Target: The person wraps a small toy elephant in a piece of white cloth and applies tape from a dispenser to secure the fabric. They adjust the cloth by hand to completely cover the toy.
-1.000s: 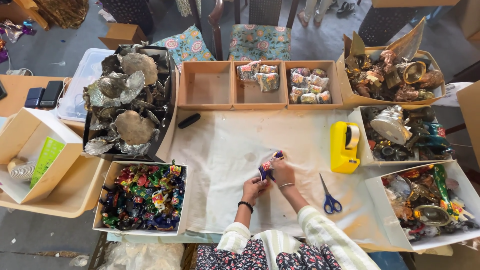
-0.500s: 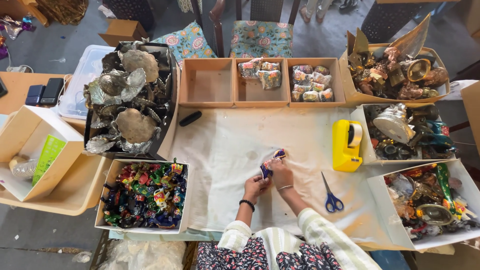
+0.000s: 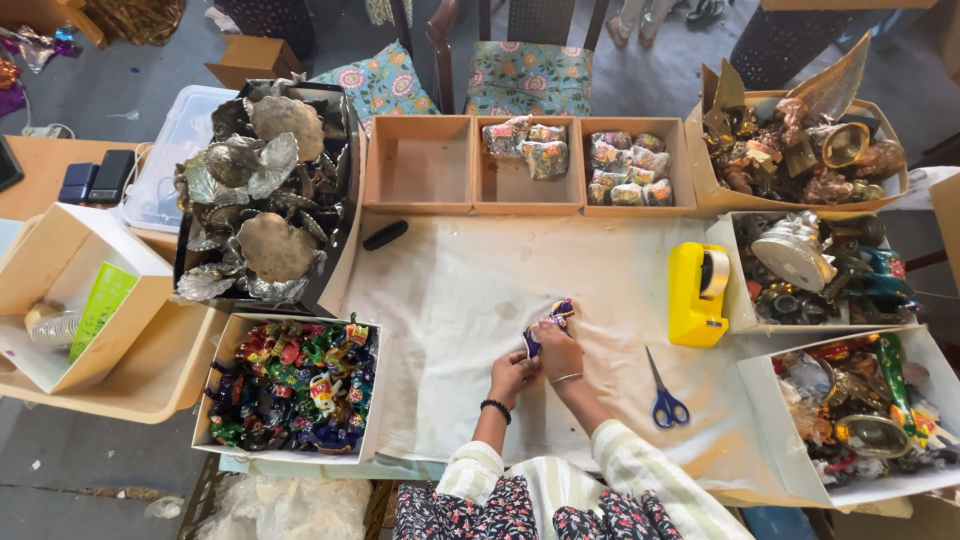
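Right hand: our right hand (image 3: 558, 352) is curled shut over a small packet (image 3: 548, 324) in blue and shiny wrapping, pressing it against the cloth.
Left hand: our left hand (image 3: 513, 371) is closed too, its fingers touching the packet's lower end; a dark band sits on that wrist.
Packet: it lies near the middle of the white cloth (image 3: 450, 300), between our two hands.
Scissors: the blue-handled scissors (image 3: 663, 395) lie just right of our right arm.
Tape holder: the yellow tape holder (image 3: 697, 294) stands further right.
Sweets box: a box of wrapped sweets (image 3: 293, 385) sits to our left.
Wooden tray: a wooden tray (image 3: 528, 165) with three compartments lies beyond the cloth; two hold wrapped bundles.
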